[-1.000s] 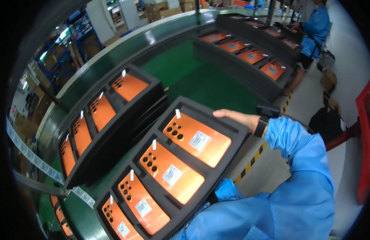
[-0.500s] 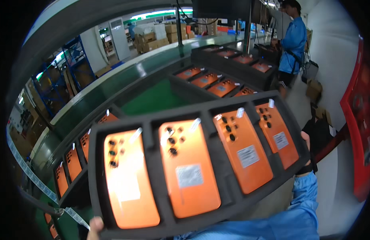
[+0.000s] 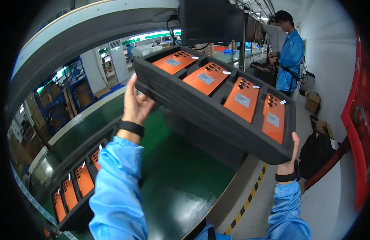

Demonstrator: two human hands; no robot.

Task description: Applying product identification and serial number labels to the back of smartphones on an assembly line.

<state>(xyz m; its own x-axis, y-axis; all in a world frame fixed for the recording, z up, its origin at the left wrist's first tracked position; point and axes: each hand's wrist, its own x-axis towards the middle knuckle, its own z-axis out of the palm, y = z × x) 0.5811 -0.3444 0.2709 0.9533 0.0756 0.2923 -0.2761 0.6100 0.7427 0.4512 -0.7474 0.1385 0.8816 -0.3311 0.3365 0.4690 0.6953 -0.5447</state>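
Note:
Between my two hands I carry a black foam tray (image 3: 211,114), tilted down to the right, with several orange smartphones (image 3: 237,110) lying back up in its slots. Each phone shows dark camera lenses, a pale label and a small white tab. My left hand (image 3: 135,104) grips the tray's left end, its fingers partly hidden behind and under it. At the right near corner my right hand (image 3: 290,162) holds on, one finger up along the end wall and the rest hidden. Below the tray, dark blocky shapes (image 3: 201,138) lie in shadow, partly covered.
Another black tray (image 3: 84,202) of orange phones lies at lower left on the green work surface (image 3: 177,188). Dark monitors (image 3: 211,24) hang ahead. A co-worker in blue (image 3: 291,56) stands at far right. Yellow-black tape (image 3: 249,198) marks the floor; a red cabinet (image 3: 357,124) is at right.
The tray has moved up and away from me, now tilting down to the right instead of lying close in front. Both forearms have come into view; the view has shifted.

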